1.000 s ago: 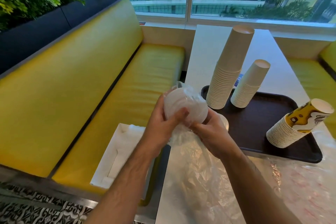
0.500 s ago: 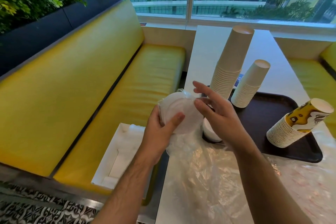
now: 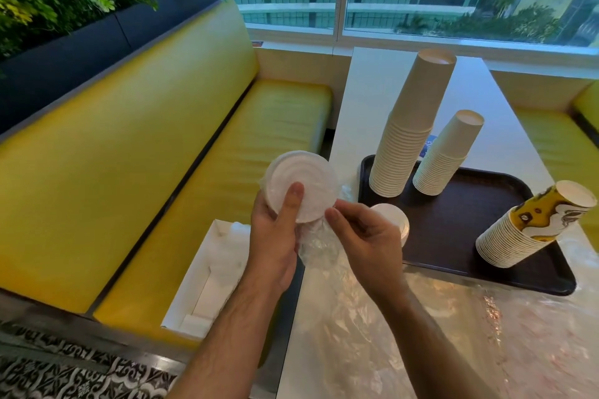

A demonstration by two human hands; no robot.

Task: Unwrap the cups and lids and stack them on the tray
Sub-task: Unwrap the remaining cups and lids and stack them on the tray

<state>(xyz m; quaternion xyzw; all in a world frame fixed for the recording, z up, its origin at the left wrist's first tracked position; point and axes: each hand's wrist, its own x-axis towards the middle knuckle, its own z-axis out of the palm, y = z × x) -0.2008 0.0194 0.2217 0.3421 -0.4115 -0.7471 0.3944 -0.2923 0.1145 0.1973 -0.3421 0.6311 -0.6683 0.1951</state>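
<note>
My left hand (image 3: 275,236) grips a stack of white plastic lids (image 3: 304,181), thumb pressed on the top lid's face. The lids stand bare above a clear plastic wrap (image 3: 319,241) bunched below them. My right hand (image 3: 366,236) pinches that wrap just under the lids. On the dark brown tray (image 3: 453,227) stand a tall stack of white paper cups (image 3: 405,136), a shorter white stack (image 3: 445,154), and a leaning stack topped by a yellow patterned cup (image 3: 531,223). Another small pile of white lids (image 3: 393,220) sits at the tray's near left corner, partly behind my right hand.
Crumpled clear plastic (image 3: 421,334) covers the near part of the white table (image 3: 372,81). A white cardboard box (image 3: 207,278) lies on the yellow bench seat (image 3: 259,139) to the left. A second yellow bench (image 3: 557,146) is at the right, and a window runs along the back.
The wrap that covered the lids has been pulled down off their top. My right hand dropped from above the lids to below them and now pinches the wrap.
</note>
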